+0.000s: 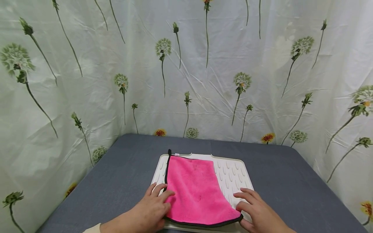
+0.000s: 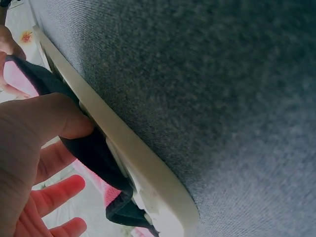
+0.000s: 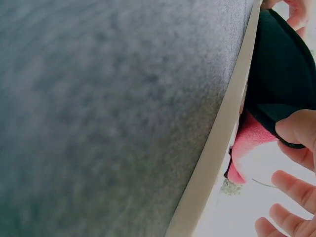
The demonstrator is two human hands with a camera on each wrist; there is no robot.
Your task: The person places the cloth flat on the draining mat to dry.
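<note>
A bright pink cloth with black edging and a dark underside lies over a white ridged tray. My left hand pinches the cloth near its left near corner, thumb against the dark underside and the other fingers spread above. At the near right corner, my right hand pinches the black edging between thumb and index finger. That corner is lifted a little off the tray in the right wrist view, while the remaining fingers are spread apart. Beside the cloth's far left corner sits a small white tag.
The tray rests on a dark grey table, close to its near side. A white curtain printed with dandelions hangs behind the table and along both sides. The tray's raised rim runs beneath both hands.
</note>
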